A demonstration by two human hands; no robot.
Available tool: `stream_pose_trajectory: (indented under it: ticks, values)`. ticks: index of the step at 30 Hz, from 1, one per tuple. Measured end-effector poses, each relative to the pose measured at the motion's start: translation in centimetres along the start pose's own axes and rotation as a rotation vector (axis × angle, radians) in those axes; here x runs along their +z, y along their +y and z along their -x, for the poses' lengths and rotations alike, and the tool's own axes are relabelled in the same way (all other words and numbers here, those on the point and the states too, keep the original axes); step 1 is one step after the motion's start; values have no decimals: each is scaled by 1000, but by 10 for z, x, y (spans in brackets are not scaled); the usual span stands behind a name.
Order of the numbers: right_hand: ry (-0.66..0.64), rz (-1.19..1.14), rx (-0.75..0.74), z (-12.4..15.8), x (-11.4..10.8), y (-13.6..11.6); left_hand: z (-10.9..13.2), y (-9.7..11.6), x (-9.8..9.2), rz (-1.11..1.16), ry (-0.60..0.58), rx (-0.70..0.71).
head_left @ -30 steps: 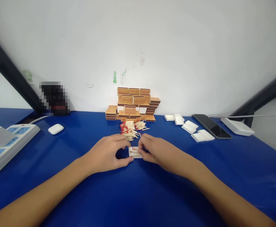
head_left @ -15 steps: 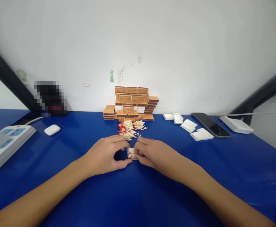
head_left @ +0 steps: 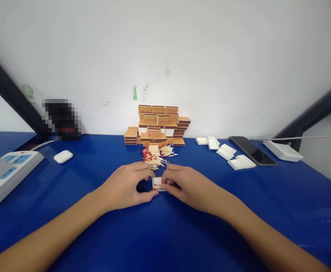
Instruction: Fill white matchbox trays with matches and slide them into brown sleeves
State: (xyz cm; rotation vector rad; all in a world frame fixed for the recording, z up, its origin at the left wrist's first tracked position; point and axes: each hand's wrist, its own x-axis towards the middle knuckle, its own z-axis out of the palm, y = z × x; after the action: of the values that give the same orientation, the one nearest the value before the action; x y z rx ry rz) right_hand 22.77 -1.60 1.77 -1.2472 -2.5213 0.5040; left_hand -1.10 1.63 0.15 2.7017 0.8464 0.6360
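Note:
A small white matchbox tray (head_left: 157, 182) lies on the blue table with a few red-tipped matches in it. My left hand (head_left: 131, 186) curves round the tray's left end, thumb and forefinger apart, the fingertips at its edges. The fingers of my right hand (head_left: 182, 184) are pinched over the tray's right part, by the matches; what they hold is too small to make out. Just beyond my hands lies a loose pile of matches (head_left: 153, 155). Behind it rises a stack of orange matchboxes (head_left: 159, 121) against the wall.
Several white trays (head_left: 226, 151) lie at the right beside a black phone (head_left: 252, 150) and a white device (head_left: 283, 150). At the left are a white earphone case (head_left: 63, 156) and a power strip (head_left: 14, 166). A white wall stands behind the table.
My right fingers have shifted slightly over the tray, and more of its white inside shows. The matches in it sit nearer its front edge. My left hand stays nearly still.

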Motion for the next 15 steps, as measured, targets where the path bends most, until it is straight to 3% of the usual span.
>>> stream_pose_trajectory:
  ticks: [3,6,10,15]
  values:
    - [33,-13,12,0,-5,1,1,-1,0,-7,5,-9]
    - [144,9,49,-2,-8,7,2,-2,-1,-13,-2,-18]
    - [334,44,242,-9,-2,20,2,0,0,-10,-16,-25]
    - [435,57,400,-17,11,32,3,1,1,-14,-22,-30]
